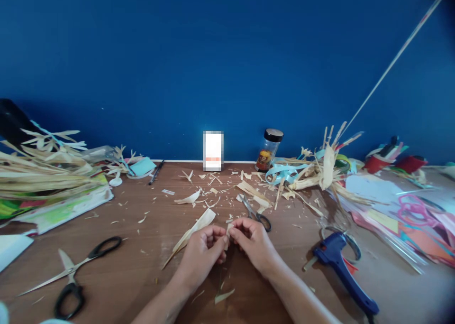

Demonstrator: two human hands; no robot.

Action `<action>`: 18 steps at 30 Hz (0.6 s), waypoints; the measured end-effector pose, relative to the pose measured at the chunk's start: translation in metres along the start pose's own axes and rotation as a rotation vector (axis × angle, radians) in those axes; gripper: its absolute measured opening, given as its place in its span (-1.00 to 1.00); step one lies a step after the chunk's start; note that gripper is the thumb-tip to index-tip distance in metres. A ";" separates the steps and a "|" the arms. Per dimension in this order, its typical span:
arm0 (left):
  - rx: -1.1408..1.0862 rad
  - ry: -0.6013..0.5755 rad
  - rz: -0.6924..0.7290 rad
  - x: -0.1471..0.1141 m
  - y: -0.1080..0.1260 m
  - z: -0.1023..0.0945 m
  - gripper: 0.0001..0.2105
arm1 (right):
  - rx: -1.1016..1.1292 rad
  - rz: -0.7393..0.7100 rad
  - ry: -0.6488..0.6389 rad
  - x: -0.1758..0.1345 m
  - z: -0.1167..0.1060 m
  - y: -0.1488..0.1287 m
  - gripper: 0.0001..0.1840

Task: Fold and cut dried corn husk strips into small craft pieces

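Low over the front middle of the table, my left hand (208, 249) and my right hand (253, 242) meet, each with fingers pinched. Between their fingertips is a small piece of dried corn husk (228, 234), partly hidden by the fingers. A longer strip of husk (199, 225) lies just beyond my left hand. Small scissors (254, 212) with dark handles rest beyond my right hand, beside another husk piece (253, 191). A narrow husk scrap (224, 296) lies on the table between my forearms.
Large open scissors (71, 270) lie at left, a blue glue gun (343, 262) at right. A husk bundle (31, 174) fills the left side. A lidded jar (268, 151), blue ribbon (286, 171) and more husks (327, 170) stand near the blue wall (227, 58). Scraps litter the table (138, 238).
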State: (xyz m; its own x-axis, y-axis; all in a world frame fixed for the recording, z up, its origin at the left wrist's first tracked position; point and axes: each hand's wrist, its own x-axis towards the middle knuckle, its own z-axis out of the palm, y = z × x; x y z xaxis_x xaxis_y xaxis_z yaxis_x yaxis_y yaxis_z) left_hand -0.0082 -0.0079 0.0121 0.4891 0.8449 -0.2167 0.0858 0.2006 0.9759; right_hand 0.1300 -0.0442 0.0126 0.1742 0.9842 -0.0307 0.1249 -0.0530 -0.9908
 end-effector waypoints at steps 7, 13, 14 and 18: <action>0.015 -0.007 0.009 0.000 -0.002 -0.001 -0.81 | 0.006 -0.033 0.003 0.000 -0.001 0.002 -0.83; 0.009 -0.016 0.011 0.001 -0.001 0.000 -0.80 | -0.001 -0.047 -0.001 0.000 -0.001 0.004 -0.82; 0.009 -0.013 0.011 0.000 0.000 0.000 -0.80 | -0.003 -0.047 0.001 0.000 -0.001 0.004 -0.82; 0.019 -0.009 0.016 -0.001 0.000 0.000 -0.80 | -0.015 -0.046 0.016 -0.001 0.000 0.002 -0.80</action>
State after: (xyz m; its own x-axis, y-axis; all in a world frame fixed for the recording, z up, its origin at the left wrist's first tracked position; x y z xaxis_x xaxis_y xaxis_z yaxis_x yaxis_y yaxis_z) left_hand -0.0090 -0.0084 0.0122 0.4979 0.8436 -0.2010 0.0941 0.1778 0.9796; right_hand 0.1302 -0.0449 0.0104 0.1838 0.9828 0.0168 0.1481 -0.0108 -0.9889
